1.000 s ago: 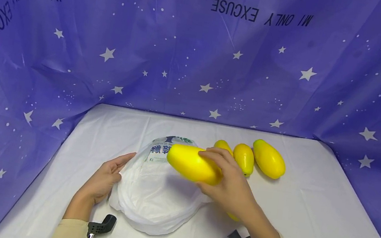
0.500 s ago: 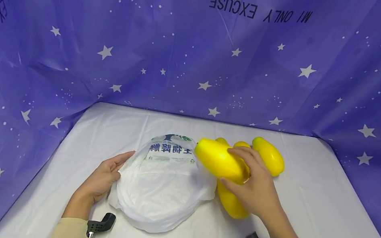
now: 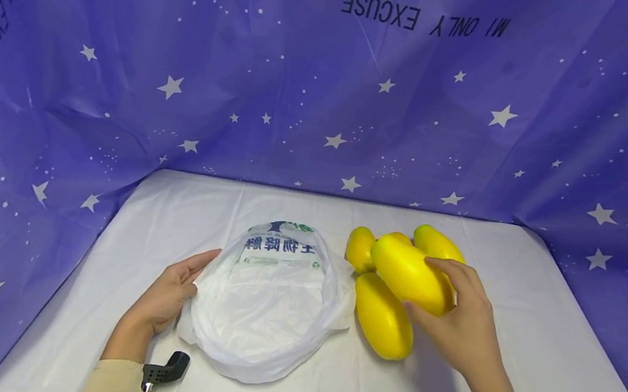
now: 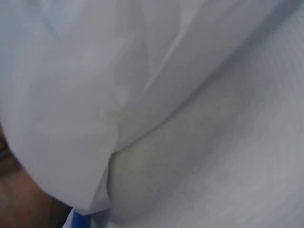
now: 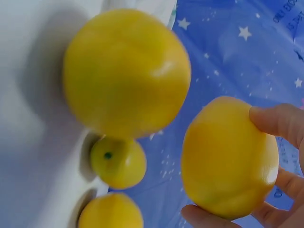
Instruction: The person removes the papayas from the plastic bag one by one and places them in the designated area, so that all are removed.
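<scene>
My left hand holds the left rim of a white plastic bag, which lies with its round mouth spread upward. Green and dark print shows on the bag's inner far wall. In the left wrist view the bag's folds hide most of that hand. My right hand grips a large oblong yellow papaya-like fruit between thumb and fingers, raised over the other fruits right of the bag. In the right wrist view thumb and fingers sit around the held fruit.
A similar large yellow fruit lies just right of the bag. Behind it are a smaller yellow fruit, one mostly hidden fruit and another large one. A white cloth covers the table; a purple starry curtain surrounds it.
My right hand has carried the yellow fruit from over the bag's mouth to the right, over the other fruits. The left hand has stayed at the bag's rim.
</scene>
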Tool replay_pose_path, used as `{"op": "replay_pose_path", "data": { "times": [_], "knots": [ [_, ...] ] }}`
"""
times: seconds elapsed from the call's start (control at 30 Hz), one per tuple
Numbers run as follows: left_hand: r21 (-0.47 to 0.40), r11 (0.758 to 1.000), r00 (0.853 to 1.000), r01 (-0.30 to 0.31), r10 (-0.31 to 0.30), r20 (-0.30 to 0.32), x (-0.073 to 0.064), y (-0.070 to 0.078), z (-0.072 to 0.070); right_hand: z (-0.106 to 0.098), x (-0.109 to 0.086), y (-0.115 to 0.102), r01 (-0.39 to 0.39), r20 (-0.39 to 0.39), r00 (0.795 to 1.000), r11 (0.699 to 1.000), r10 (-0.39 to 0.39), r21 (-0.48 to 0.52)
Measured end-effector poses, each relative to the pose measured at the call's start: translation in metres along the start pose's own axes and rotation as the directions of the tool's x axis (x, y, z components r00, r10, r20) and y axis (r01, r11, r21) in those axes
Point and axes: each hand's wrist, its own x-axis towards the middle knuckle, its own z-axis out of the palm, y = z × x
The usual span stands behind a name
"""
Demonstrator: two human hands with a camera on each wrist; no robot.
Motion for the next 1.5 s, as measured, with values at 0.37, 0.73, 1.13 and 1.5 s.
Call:
{"op": "replay_pose_path", "data": {
  "times": [0.37,0.73,1.13,1.5],
  "knots": [
    [-0.02,1.0,1.0,-0.022,0.022,0.009,-0.001,0.0,0.001,-0.013,-0.019,0.029,-0.143,-0.043,0.989,0.988,0.141,-0.057],
    [-0.04,0.999,0.999,-0.031,0.032,0.004,0.0,-0.001,0.002,-0.019,-0.036,0.054,-0.289,-0.05,0.957,0.95,0.285,-0.116],
    [-0.025,1.0,1.0,-0.005,0.005,-0.012,-0.001,-0.003,0.001,-0.004,-0.042,0.067,-0.313,0.068,0.942,0.933,0.329,-0.176],
    [0.011,1.0,1.0,-0.014,0.014,-0.005,-0.001,-0.002,0.002,0.003,-0.04,0.066,-0.31,0.064,0.942,0.926,0.33,-0.215]
  ]
}}
